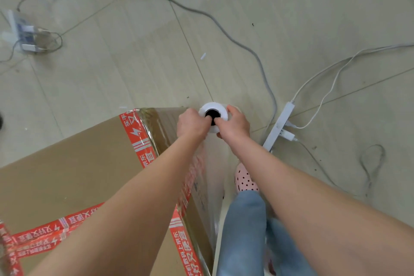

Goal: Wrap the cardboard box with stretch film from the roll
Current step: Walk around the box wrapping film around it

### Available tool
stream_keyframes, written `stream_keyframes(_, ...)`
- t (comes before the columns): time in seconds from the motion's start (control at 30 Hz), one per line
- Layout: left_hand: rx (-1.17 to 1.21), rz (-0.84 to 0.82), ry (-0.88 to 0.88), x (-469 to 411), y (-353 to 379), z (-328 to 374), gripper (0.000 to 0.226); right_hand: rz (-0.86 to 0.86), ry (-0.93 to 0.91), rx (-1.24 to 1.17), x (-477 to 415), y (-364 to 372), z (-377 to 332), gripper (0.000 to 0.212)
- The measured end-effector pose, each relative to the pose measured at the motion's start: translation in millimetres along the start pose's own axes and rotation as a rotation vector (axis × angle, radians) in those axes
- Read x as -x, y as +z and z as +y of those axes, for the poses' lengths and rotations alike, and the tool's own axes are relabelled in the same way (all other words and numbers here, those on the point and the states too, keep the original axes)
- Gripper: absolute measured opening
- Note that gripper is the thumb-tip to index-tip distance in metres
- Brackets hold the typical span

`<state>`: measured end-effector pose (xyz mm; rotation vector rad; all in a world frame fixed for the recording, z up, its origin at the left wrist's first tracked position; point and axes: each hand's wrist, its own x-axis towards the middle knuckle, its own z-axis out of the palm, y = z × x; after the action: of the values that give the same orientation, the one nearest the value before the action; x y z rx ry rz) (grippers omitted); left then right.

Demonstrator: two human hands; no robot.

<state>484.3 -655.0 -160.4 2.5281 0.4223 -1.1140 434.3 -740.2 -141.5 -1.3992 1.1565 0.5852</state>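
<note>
Just off box [67,163] cnr: roll [224,112]

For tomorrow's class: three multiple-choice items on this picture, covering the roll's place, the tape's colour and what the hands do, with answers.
1. Where is the roll relative to the box? A on its top; B beside its far corner; C inside it.
2. Colour of the tape: A blue; B red; C green.
3. The left hand and right hand: A both grip the roll; B one grips it; C both rest on the box.
Answers: 1 B, it stands just off the corner; 2 B, red strips cross the cardboard; 3 A, fingers of both curl over its top end.
</note>
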Motion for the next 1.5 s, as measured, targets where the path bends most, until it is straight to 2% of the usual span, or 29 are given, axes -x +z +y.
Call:
stream_keyframes(0.07,-0.098,-0.024,0.045,-5.8,-2.7,2.1,0.023,0.007,-0.012,0.018,-5.0,-1.4,-6.3,0.042)
stream_keyframes(0.17,-0.287,-0.038,0.208,-12.0,-5.4,13.6,0.013,-0.002,-0.013,0.064,-12.3,-5.4,-10.2,0.040)
stream_keyframes(0.27,-0.434,-0.036,0.345,-16.2,-5.0,29.1,0.043,-0.028,-0.043,0.120,-17.6,-6.6,-9.3,0.032)
stream_keyframes(0.33,-0.531,-0.017,0.378,-18.6,-4.0,36.9,0.035,-0.031,-0.049,0.137,-23.8,-5.5,-5.6,0.034)
stream_keyframes(0.4,-0.586,-0.010,0.377,-20.5,-4.1,41.0,0.021,-0.017,-0.069,0.155,-25.6,-6.1,-7.0,0.025)
stream_keyframes(0.47,-0.537,-0.010,0.328,-20.3,-6.3,39.3,0.012,-0.036,-0.099,0.193,-27.0,-8.9,-12.0,0.022)
stream_keyframes(0.57,-0.361,0.038,0.219,-21.5,-9.9,36.8,0.004,-0.068,-0.117,0.216,-31.5,-14.0,-23.2,0.039)
stream_keyframes(0.7,-0.138,0.129,0.049,-29.9,-21.7,30.7,0.016,-0.084,-0.172,0.229,-39.7,-7.7,-41.7,0.049)
stream_keyframes(0.83,0.007,0.110,-0.068,-34.4,-34.3,21.6,0.021,-0.183,-0.062,0.181,-44.8,8.7,-53.3,0.046)
stream_keyframes(0.9,-0.053,0.068,-0.042,-31.8,-38.4,20.8,0.020,-0.207,-0.040,0.213,-46.3,11.6,-55.0,0.045)
stream_keyframes(1.0,-0.218,0.092,0.100,-26.9,-41.3,24.1,0.014,-0.190,-0.039,0.247,-48.2,11.6,-57.1,0.036)
stream_keyframes(1.1,-0.304,0.113,0.203,-25.8,-44.4,26.0,0.043,-0.170,-0.045,0.271,-44.6,16.6,-58.7,0.021)
stream_keyframes(1.13,-0.332,0.120,0.230,-27.0,-45.5,26.0,0.046,-0.161,-0.043,0.282,-43.8,19.3,-58.4,0.018)
stream_keyframes(1.27,-0.446,0.124,0.259,-35.9,-48.2,30.1,0.032,-0.129,-0.036,0.304,-44.0,22.2,-59.9,0.017)
stream_keyframes(1.37,-0.407,0.122,0.235,-43.9,-55.7,35.4,0.024,-0.093,-0.093,0.349,-47.8,21.1,-66.4,0.016)
stream_keyframes(1.5,-0.169,0.152,0.102,-53.7,-67.7,33.7,0.019,-0.052,-0.171,0.423,-52.4,28.6,-88.7,0.035)
